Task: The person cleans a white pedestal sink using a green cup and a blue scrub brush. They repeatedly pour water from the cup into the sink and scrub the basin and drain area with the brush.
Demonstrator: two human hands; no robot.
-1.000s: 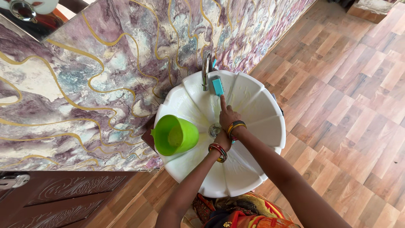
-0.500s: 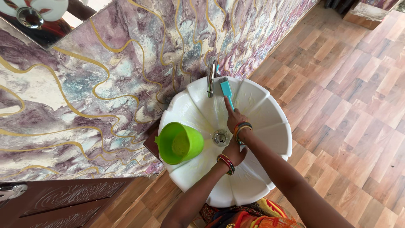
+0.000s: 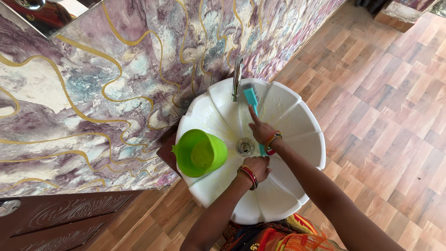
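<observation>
A white fluted wash basin (image 3: 297, 139) is fixed to the marbled wall, with a chrome tap (image 3: 237, 76) at its back and a drain (image 3: 244, 147) in the middle. My right hand (image 3: 261, 128) grips a teal brush (image 3: 251, 96), its index finger laid along the handle and the bristle head pressed on the basin's back wall beside the tap. My left hand (image 3: 258, 166) rests inside the basin near the drain, fingers curled, holding nothing that I can see. Both wrists wear coloured bangles.
A bright green plastic mug (image 3: 200, 152) sits on the basin's left rim. The purple marbled wall with gold veins (image 3: 107, 93) is on the left, a dark carved wooden door (image 3: 60, 218) lower left, wood-pattern floor tiles (image 3: 385, 107) to the right.
The brush has stayed on the basin's back wall beside the tap while my right hand shifted slightly. My left hand slid from beside the drain toward the basin's near side.
</observation>
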